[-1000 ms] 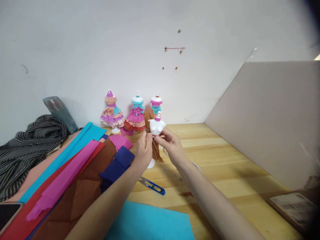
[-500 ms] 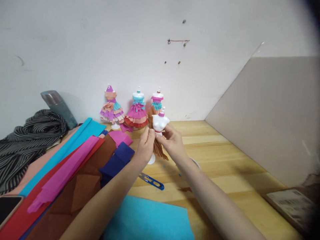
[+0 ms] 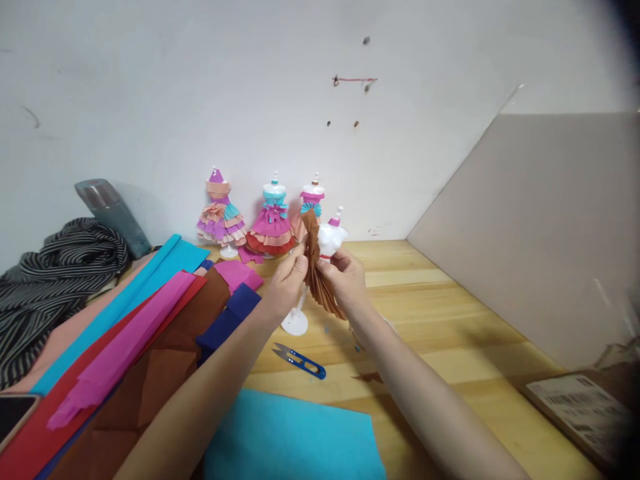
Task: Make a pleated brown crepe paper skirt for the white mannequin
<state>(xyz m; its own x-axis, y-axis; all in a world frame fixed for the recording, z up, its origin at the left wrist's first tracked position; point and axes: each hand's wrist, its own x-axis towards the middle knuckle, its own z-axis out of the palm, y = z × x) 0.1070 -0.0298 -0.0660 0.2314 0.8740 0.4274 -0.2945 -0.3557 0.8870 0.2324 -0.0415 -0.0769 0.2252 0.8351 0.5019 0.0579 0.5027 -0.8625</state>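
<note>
A small white mannequin with a pink neck band leans to the right between my hands. My right hand is closed round its waist, by a thin red band. Pleated brown crepe paper fans out on the mannequin's left side and down below the waist. My left hand pinches the paper's left edge, fingers bent and thumb on top. Under the hands shows the round white stand base. Blue thread snips lie on the table nearer to me. My fingers hide the mannequin's lower body.
Three mannequins in paper dresses, one pink and red, stand along the wall. Coloured paper sheets, including a brown one, cover the left side, near a striped cloth and a bottle. A turquoise sheet lies in front.
The mannequin has tipped to the right, its base swinging left. The pleated brown paper has turned, and more of it shows between my hands.
</note>
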